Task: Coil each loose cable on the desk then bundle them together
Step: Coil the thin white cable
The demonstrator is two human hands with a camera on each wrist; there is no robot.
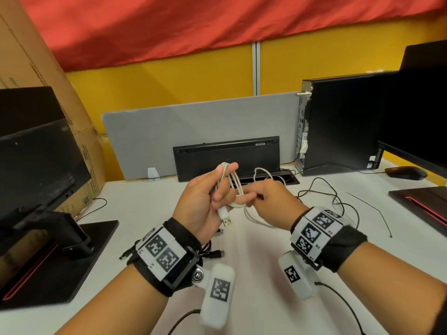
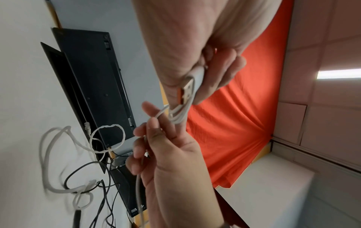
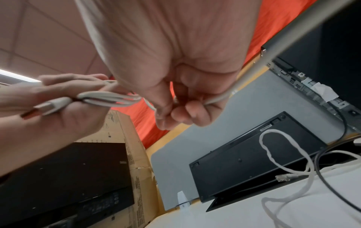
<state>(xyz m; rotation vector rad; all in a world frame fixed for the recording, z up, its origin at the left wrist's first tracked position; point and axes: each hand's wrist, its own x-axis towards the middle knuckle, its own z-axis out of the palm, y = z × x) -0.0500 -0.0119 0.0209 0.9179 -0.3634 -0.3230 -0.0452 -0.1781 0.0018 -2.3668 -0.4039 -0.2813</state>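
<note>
My left hand (image 1: 205, 199) is raised over the desk and grips several loops of a white USB cable (image 1: 231, 187). The cable's USB plug (image 1: 225, 217) sticks out below the palm, and the left wrist view shows it lying against my curled fingers (image 2: 220, 74). My right hand (image 1: 267, 200) pinches the same cable's free run (image 3: 218, 98) just right of the loops (image 3: 109, 98). A loose white braided cable (image 1: 261, 171) lies behind my hands, and a thin black cable (image 1: 324, 189) sprawls to the right. More black cables (image 1: 214, 253) lie under my left wrist.
A black keyboard (image 1: 226, 155) leans upright against a grey divider (image 1: 193, 122). A PC tower (image 1: 338, 122), a monitor (image 1: 423, 105) and a mouse (image 1: 406, 172) stand on the right. On the left are a monitor (image 1: 36, 153) and a cardboard box (image 1: 36, 56). A thin black tie (image 1: 377, 211) lies at right.
</note>
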